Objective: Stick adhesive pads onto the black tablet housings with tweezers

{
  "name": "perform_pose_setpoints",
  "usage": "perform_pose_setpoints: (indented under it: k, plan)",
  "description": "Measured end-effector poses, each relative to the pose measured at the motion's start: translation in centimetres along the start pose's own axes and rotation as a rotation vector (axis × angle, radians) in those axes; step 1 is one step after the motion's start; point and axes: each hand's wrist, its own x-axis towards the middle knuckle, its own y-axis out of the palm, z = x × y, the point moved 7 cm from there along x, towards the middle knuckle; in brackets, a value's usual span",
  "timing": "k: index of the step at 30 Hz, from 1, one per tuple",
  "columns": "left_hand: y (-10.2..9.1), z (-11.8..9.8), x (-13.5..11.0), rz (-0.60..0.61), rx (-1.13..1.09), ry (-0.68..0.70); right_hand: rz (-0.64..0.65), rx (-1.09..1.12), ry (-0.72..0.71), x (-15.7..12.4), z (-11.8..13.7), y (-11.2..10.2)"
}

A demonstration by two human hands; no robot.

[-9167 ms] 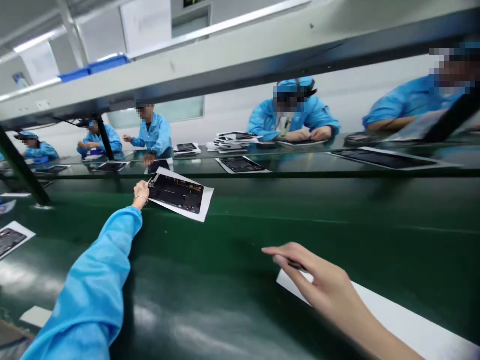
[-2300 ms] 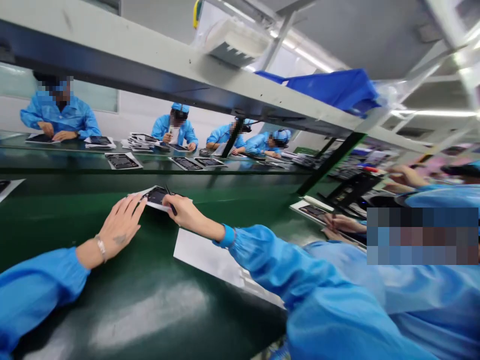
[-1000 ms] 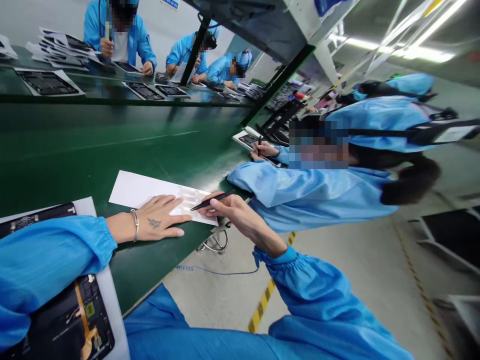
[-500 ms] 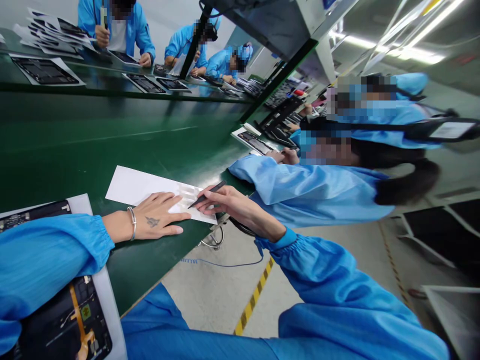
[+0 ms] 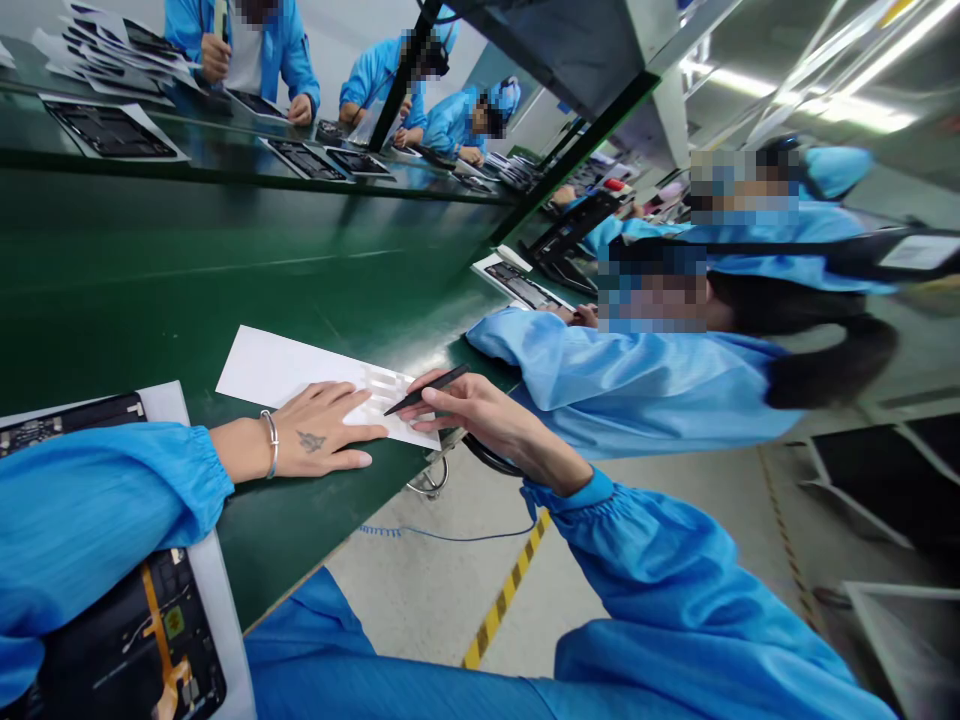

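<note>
Black tool (image 5: 442, 383) in right hand (image 5: 486, 408) now over white sheet (image 5: 281, 368)

Tube lights (image 5: 874, 112), upper right, glow white and overexposed, and the scene is bright. Pale glare marks the surface (image 5: 439, 347); the shelf (image 5: 555, 45) is dark underneath. Outer edges look stretched and soft; pixel blocks (image 5: 652, 290) cover background patches.
</note>
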Motion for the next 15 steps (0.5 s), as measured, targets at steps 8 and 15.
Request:
perform_pose_setpoints:
  k: [8,15]
  plan:
    - [0.0,0.1,0.0,-0.016,0.002,-0.002,-0.069,0.046,-0.061,-0.1,-0.5,-0.1]
    - [-0.1,-0.1,0.0,-0.029,0.006,0.004,-0.136,0.035,-0.049,-0.6,-1.1,-0.2]
